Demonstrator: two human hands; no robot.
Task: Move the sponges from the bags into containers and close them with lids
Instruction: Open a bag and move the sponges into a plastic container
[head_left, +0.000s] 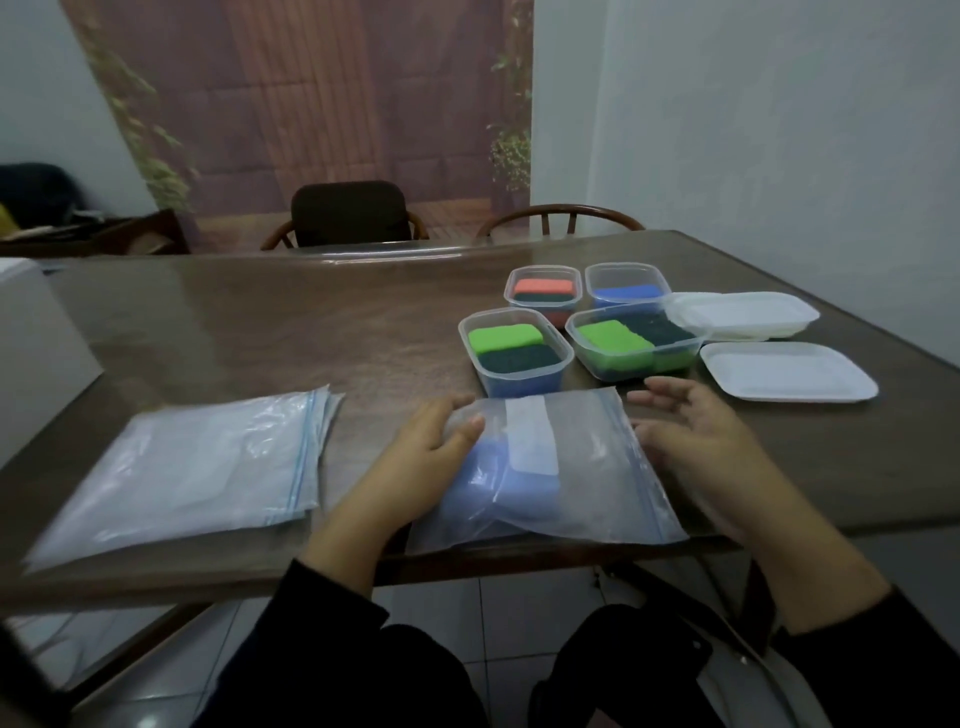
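- Left hand (426, 452): fingers fairly straight, lying flat on the left part of the clear zip-seal plastic bag (550, 467); fingertips rest on the film, thumb alongside. Pressing or touching, no pinch that I can see.
- Right hand (685, 431): fingers spread and relaxed, palm turned inward, just beside the bag's right zip edge. Holds nothing; whether it touches the film I cannot tell.
- The bag lies at the table's near edge, between the two hands, zip strip running down its right side. A light blue sponge (498, 478) is inside, left of centre, under a white label patch on the bag.
- Flat stack of clear zip-seal bags (192, 462) to the left, apart from the left hand, no sponge visible in it.
- Four clear rectangular plastic containers, all without lids, just beyond the bag:
  - near-left container (519, 358): green and dark green sponges on top, blue below.
  - near-right container (634, 343): green and dark green sponges.
  - far-left container (543, 288): orange sponge over a dark one.
  - far-right container (626, 286): blue sponge.
- Two white plastic lids on the table right of the containers: nearer lid (789, 371) flat, just beyond the right hand; farther lid (743, 314) touching or overlapping the near-right container's rim.
- Brown glossy table (260, 332); two wooden chairs (348, 215) behind its far side.
- Nothing lies between the hands and the containers.
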